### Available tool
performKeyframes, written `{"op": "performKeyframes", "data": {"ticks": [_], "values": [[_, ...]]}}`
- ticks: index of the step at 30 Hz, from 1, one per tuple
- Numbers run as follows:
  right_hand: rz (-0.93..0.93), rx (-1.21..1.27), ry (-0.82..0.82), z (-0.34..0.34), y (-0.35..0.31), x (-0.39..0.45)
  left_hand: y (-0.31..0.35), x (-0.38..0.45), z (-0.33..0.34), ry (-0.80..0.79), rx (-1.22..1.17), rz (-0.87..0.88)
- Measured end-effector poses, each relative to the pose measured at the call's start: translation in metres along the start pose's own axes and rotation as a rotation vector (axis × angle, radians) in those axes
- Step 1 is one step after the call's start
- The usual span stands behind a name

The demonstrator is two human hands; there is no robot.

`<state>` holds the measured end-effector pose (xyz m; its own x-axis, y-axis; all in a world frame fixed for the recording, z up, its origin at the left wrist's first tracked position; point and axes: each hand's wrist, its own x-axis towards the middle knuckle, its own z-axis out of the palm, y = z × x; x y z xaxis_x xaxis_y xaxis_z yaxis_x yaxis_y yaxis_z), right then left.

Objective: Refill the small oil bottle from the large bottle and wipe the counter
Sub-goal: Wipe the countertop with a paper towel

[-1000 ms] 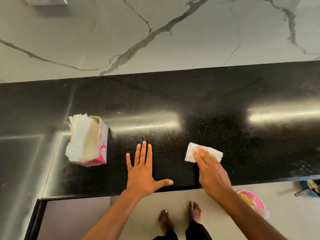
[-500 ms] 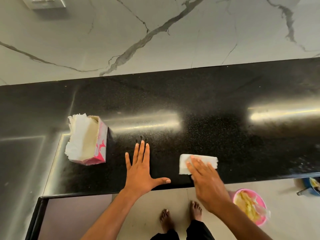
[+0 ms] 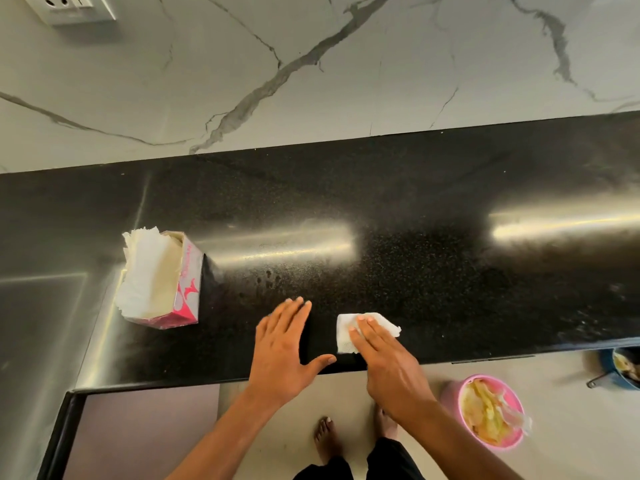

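A white folded tissue (image 3: 346, 332) lies on the black speckled counter (image 3: 415, 271) near its front edge. My right hand (image 3: 384, 358) presses flat on the tissue, fingers extended over it. My left hand (image 3: 282, 344) rests flat on the counter just left of the tissue, fingers spread, holding nothing. Small droplets or smears (image 3: 268, 277) mark the counter above my left hand. No oil bottle, large or small, is in view.
A pink tissue box (image 3: 162, 277) with white tissues sticking out stands at the left of the counter. On the floor below the counter edge sit a pink bin (image 3: 491, 414) with scraps and a blue pot (image 3: 623, 367). A marble wall with a socket (image 3: 74, 8) rises behind.
My right hand has dragged the tissue leftward and toward the front edge, closer to my left hand. My left hand has stayed in about the same spot.
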<state>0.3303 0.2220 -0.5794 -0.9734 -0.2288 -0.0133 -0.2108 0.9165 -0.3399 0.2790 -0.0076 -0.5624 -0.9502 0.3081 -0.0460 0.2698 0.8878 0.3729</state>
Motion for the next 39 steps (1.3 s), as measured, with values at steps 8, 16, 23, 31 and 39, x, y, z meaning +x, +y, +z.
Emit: {"op": "performKeyframes", "data": {"ticks": [8,16,23,31,39], "values": [[0.041,0.365,0.264,-0.027,0.017,-0.006,0.060,0.012,0.012,-0.032,-0.202,-0.028],[0.003,0.145,0.151,-0.026,0.024,-0.005,0.080,0.024,0.010,-0.060,-0.291,-0.209],[0.266,0.600,0.268,-0.048,0.022,-0.004,0.099,0.017,0.002,-0.085,-0.911,-0.504],[0.356,0.817,0.223,-0.089,0.025,-0.021,0.144,0.022,-0.014,-0.050,-1.221,-0.502],[0.612,1.209,0.245,-0.108,0.037,-0.039,0.178,0.028,-0.002,0.022,-0.949,-0.219]]}}
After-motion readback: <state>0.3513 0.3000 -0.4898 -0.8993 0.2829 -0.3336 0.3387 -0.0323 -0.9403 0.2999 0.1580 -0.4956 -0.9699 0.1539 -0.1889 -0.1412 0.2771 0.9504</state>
